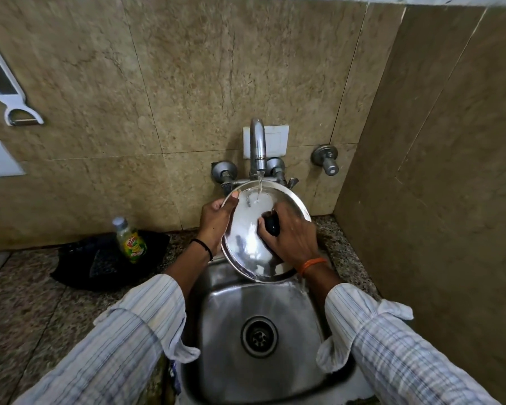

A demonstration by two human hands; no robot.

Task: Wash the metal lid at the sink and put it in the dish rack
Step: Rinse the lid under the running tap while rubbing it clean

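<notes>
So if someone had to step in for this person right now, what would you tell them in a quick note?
Left hand: grips the lid by its left rim, thumb over the edge.
Right hand: closed on the lid's black knob.
Lid: held tilted over the sink, under the tap; water is running onto its upper part.
Soap bottle: on the counter to the left, standing on a dark mat.
Done: rinsing is under way.
Left: finish rinsing, shut the tap, put the lid in the dish rack. The rack is not in view, so look for it first.
</notes>
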